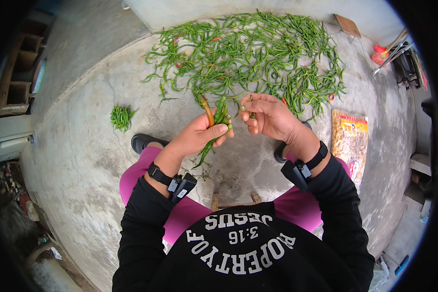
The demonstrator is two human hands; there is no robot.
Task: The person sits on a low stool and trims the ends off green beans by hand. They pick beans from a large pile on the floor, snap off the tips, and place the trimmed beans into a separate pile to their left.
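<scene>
My left hand (pixel 195 137) grips a small bunch of green chili peppers (pixel 220 109), the thumb pressed across them. One orange-brown chili pepper (pixel 207 112) sticks up from the same bunch. Just to the right, my right hand (pixel 270 116) has its fingers curled around a green chili pepper (pixel 252 115), which they mostly hide; a pale green end shows at the fingertips. The hands are apart, above the concrete floor. Beyond them a wide spread of green chili peppers (pixel 266 47), with a few red ones, covers the floor up to the wall.
A small, neat pile of green chili peppers (pixel 121 118) lies on the floor at left. Thin green scraps (pixel 203 174) are scattered between my feet. At right lies a printed plastic bag (pixel 349 140). A small wooden-topped stand (pixel 347 25) and a red dustpan-like object (pixel 379 54) are by the wall.
</scene>
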